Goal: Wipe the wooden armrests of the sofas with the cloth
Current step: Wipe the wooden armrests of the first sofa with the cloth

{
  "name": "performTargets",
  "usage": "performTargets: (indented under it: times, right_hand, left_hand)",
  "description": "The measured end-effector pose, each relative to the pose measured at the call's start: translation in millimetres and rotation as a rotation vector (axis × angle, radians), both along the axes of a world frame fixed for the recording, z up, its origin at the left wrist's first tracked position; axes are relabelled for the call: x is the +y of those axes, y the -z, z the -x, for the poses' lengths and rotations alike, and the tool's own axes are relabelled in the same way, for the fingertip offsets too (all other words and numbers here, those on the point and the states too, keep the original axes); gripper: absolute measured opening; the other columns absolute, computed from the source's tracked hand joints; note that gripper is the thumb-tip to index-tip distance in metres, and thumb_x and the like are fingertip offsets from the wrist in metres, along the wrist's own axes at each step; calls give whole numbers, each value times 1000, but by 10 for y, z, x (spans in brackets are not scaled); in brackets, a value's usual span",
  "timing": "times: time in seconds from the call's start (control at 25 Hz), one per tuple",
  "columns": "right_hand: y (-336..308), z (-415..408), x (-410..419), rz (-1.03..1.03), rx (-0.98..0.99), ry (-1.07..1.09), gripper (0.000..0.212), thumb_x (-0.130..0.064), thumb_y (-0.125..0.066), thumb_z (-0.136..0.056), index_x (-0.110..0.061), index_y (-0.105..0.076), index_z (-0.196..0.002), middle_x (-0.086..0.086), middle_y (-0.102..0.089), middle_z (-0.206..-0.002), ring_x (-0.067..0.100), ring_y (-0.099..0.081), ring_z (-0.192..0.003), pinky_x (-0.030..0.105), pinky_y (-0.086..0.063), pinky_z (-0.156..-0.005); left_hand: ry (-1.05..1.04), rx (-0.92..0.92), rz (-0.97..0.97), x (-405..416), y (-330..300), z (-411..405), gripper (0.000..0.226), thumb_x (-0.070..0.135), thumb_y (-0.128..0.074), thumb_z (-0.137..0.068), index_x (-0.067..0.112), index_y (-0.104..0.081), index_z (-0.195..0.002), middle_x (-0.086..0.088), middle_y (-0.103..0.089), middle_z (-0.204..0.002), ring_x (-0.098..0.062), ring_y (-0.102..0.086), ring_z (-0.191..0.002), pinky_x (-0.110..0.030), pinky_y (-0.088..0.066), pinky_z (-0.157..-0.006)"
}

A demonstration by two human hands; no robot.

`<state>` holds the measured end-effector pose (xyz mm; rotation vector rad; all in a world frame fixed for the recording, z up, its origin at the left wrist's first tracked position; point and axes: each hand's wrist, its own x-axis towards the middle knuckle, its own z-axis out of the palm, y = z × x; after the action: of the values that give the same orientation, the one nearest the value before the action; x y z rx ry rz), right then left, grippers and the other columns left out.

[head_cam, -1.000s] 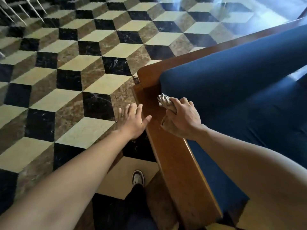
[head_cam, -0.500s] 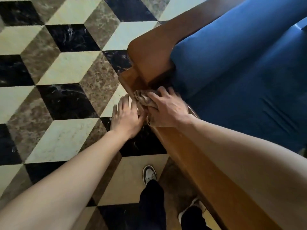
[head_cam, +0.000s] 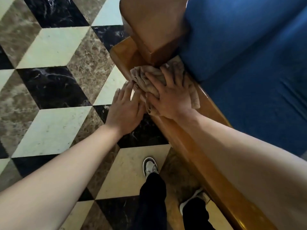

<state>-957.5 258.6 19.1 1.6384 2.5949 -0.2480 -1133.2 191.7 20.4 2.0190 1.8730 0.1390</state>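
A wooden armrest (head_cam: 186,146) runs from the lower right up to the sofa's back post (head_cam: 154,30). A crumpled beige cloth (head_cam: 146,77) lies on the armrest at the foot of that post. My right hand (head_cam: 171,95) lies flat on the cloth with fingers spread, pressing it onto the wood. My left hand (head_cam: 126,107) hovers beside the armrest's outer edge with straight fingers; its fingertips reach the cloth's left edge. The blue sofa cushions (head_cam: 249,63) lie to the right of the armrest.
The floor (head_cam: 49,80) is patterned with black, cream and brown tiles to the left. My two feet in white shoes (head_cam: 149,166) and dark trousers stand close to the armrest's outer side at the bottom.
My right hand went from gripping the bunched cloth to pressing it flat near the back post. My left hand moved in against the cloth's edge. The view came closer and tilted down.
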Motion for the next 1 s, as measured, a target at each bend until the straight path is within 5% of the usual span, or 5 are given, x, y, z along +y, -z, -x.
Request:
performTargets:
  times: [0.36,0.52,0.72,0.8,1.0]
  right_hand:
    - [5,-731,-718,88,72,390,78,-76,-38,-92,-50,-15,-162,2,-1,-175,39,11,-159,65,0,-126]
    - [0,-655,-354,121,101,702,79,-79,-37,-87,-45,-20,-157,11,-22,-167,46,-19,-152,67,-23,-116]
    - [71,-749,-58,53,167,740,78,-80,-36,-85,-36,-34,-149,9,-52,-138,40,-52,-120,59,-38,-96]
    - [103,-716,-114,42,172,773,75,-77,-36,-87,-37,-34,-151,8,-49,-147,39,-46,-131,60,-35,-105]
    - [117,-574,-837,33,111,583,79,-75,-29,-93,-43,-14,-164,7,-4,-176,41,6,-160,65,0,-125]
  left_hand:
    - [324,-175,-191,237,-80,-241,43,14,-41,-89,-1,-68,-118,-19,-64,-130,-41,-52,-129,-55,-37,-113]
    - [489,-113,-136,565,-181,-422,51,16,-34,-89,-6,-64,-124,-25,-59,-135,-44,-54,-127,-51,-43,-110]
    - [522,21,-123,980,-46,-601,46,13,-37,-96,-3,-56,-134,-25,-49,-145,-42,-47,-133,-47,-38,-113]
    - [495,-8,-134,1068,24,-718,41,16,-44,-99,-3,-54,-134,-25,-47,-145,-41,-46,-132,-46,-38,-112]
    - [471,-92,-143,1086,149,-735,47,28,-42,-90,1,-51,-128,-20,-45,-146,-37,-45,-129,-45,-43,-106]
